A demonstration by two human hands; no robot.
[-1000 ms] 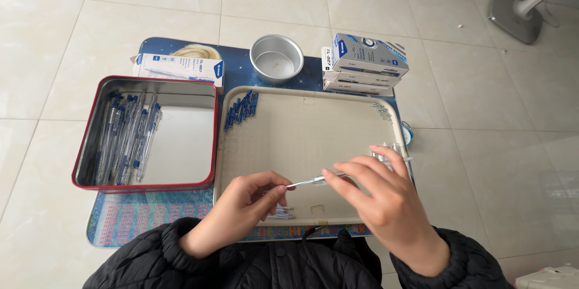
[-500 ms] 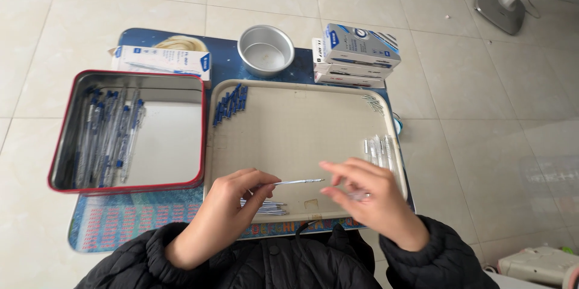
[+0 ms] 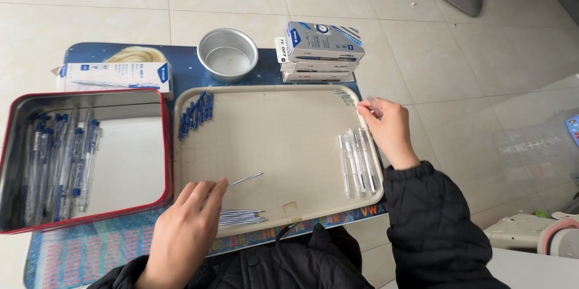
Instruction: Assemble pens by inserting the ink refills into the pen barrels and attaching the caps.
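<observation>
From the head camera, your left hand point(image 3: 184, 229) pinches a thin pen refill point(image 3: 244, 179) by its near end, its tip hanging over the beige rectangular plastic tray point(image 3: 277, 144) just above the small bundle of refills point(image 3: 241, 216) at the tray's near rim. Your right hand point(image 3: 386, 126) is closed on a clear plastic pen barrel point(image 3: 374, 105) at the tray's far right corner, just beyond the row of clear barrels point(image 3: 357, 162) lying along the right rim. The risk I see lies there: those barrels are round and lie tight to the rim, so a brush of your dark sleeve point(image 3: 434, 229) could roll them over the edge to the tiled floor point(image 3: 482, 84). The refill is held only at one end, so it may slip or bend. The blue pen caps point(image 3: 196, 114) sit loose at the far left corner, near the red-rimmed metal tin point(image 3: 164, 144), which touches the tray's left side. The tray's middle gives open room; the round silver bowl point(image 3: 228, 54) and stacked white-and-blue boxes point(image 3: 319, 51) crowd the far edge of the low patterned surface point(image 3: 90, 247).
</observation>
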